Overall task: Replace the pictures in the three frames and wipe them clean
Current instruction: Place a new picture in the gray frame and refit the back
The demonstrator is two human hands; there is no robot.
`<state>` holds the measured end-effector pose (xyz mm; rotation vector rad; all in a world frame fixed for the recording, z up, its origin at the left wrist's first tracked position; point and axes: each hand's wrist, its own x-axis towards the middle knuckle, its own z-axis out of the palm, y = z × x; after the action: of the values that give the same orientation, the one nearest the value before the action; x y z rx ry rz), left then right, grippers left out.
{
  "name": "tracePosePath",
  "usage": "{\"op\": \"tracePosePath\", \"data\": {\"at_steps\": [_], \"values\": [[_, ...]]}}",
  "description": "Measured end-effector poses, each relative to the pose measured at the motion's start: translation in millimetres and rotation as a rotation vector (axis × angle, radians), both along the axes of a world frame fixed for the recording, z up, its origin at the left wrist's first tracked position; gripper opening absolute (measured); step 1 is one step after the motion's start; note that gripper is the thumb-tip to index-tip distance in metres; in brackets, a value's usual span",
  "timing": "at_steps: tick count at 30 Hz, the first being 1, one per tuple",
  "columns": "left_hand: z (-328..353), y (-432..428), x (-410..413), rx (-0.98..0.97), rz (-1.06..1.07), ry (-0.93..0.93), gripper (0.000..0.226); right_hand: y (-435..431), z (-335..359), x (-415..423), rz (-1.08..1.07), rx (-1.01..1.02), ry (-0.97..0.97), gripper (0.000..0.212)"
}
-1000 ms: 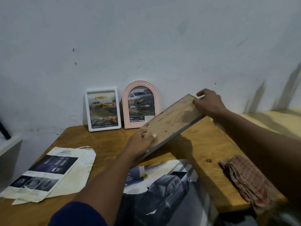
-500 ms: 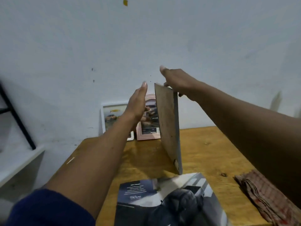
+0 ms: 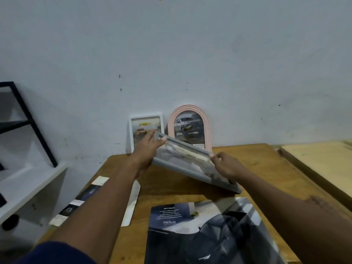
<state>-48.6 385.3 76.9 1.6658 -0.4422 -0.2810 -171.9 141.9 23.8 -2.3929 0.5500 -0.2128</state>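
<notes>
I hold a grey rectangular picture frame point(image 3: 187, 162) above the wooden table point(image 3: 262, 168), tilted with its glass front towards me. My left hand point(image 3: 147, 147) grips its upper left corner and my right hand point(image 3: 227, 166) grips its right edge. Behind it a white rectangular frame point(image 3: 137, 122) and a pink arched frame point(image 3: 190, 126) lean upright against the wall, each with a car picture in it. A large dark car picture point(image 3: 205, 233) lies flat on the table near me.
More printed sheets point(image 3: 85, 199) lie at the table's left edge, partly under my left arm. A white shelf with a black metal rack point(image 3: 28, 121) stands to the left. A pale wooden board point(image 3: 320, 161) lies beyond the table's right edge.
The grey frame has turned from its brown back, through standing on edge, to its glass front facing me. My hands shifted along its edges. The checked cloth has dropped out of view.
</notes>
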Motion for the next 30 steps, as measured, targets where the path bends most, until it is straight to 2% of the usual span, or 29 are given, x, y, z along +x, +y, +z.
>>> {"op": "tracePosePath", "data": {"at_steps": [3, 9, 12, 15, 17, 20, 23, 30], "values": [[-45, -5, 3, 0.079, 0.017, 0.01, 0.092, -11, -41, -8, -0.055, -0.081, 0.077, 0.064], [-99, -20, -5, 0.204, -0.014, -0.001, 0.087, -20, -59, -13, -0.135, -0.297, 0.07, 0.065], [-117, -24, -6, 0.446, -0.07, -0.053, 0.108, -23, -65, -14, -0.114, -0.366, 0.082, 0.062], [-120, -27, -15, 0.754, -0.105, -0.267, 0.103, -21, -67, -14, -0.094, -0.406, 0.099, 0.06], [-118, -29, -21, 0.85, -0.108, -0.386, 0.1, -20, -65, -15, -0.078, -0.385, 0.101, 0.061], [-112, -40, -27, 0.891, -0.134, -0.471, 0.099, -24, -54, -24, -0.056, -0.314, 0.064, 0.06], [-101, -72, -43, 0.853, -0.199, -0.582, 0.096, -35, -39, -49, -0.025, -0.3, 0.054, 0.054], [-93, -173, -121, 0.825, -0.446, -0.76, 0.083, -82, -25, -145, -0.131, -0.317, 0.136, 0.045]]}}
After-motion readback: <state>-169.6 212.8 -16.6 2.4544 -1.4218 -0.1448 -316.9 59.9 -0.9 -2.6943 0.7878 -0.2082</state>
